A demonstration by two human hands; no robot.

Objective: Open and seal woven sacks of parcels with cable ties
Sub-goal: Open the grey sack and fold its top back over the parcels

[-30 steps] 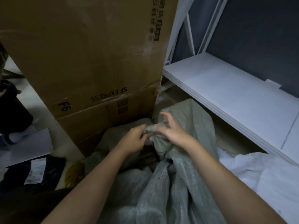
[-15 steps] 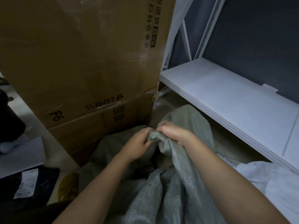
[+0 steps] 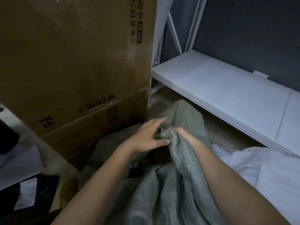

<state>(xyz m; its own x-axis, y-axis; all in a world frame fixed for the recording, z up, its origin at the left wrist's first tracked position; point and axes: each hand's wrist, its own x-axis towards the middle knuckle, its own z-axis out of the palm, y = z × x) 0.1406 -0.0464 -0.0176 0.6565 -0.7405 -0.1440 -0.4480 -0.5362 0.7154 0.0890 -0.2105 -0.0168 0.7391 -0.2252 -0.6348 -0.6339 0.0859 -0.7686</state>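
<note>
A grey-green woven sack [image 3: 181,179] lies in front of me, its mouth bunched into a neck near the middle of the view. My right hand [image 3: 186,137] grips that bunched neck from the right, fingers curled into the cloth. My left hand [image 3: 146,137] is beside it on the left, fingers stretched out over the gathered edge, thumb touching the fabric. A dark opening with parcels shows below the hands. No cable tie is visible.
Tall cardboard boxes [image 3: 78,65] marked SF EXPRESS stand close at the left and back. A white shelf [image 3: 227,88] runs along the right. A white sack [image 3: 267,172] lies under it at the right. Dark parcels with labels [image 3: 27,192] lie at bottom left.
My left hand has loosened from pinching the sack's edge, and its fingers now stretch out. My right hand has closed tighter on the gathered neck. The view has shifted slightly.
</note>
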